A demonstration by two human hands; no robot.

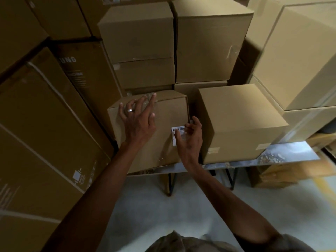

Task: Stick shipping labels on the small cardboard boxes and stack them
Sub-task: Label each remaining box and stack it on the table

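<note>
1. A small cardboard box point(163, 142) sits at the near left end of a low metal table point(291, 153), its near face turned toward the person.
2. The left hand point(138, 122) rests flat on the top of this box, fingers straight and spread apart, reaching to the far top edge. A silver ring point(129, 110) shows on one finger.
3. A white shipping label point(177, 132) with a barcode lies on the near face of the box, close to its right edge.
4. The right hand point(190, 137) is at the label: its thumb lies on the label's surface, while the other fingers are loosely curled and slightly apart just beside the box's right edge. They grip nothing that can be seen.
5. A second box point(240, 122) stands on the table just right of the first, a narrow gap between them.
6. More boxes point(174, 42) are stacked behind, against the far side.
7. Tall cartons point(45, 124) lean on the left; larger pale cartons point(300, 57) are piled at the right.
8. Grey floor point(154, 206) shows below the table.
</note>
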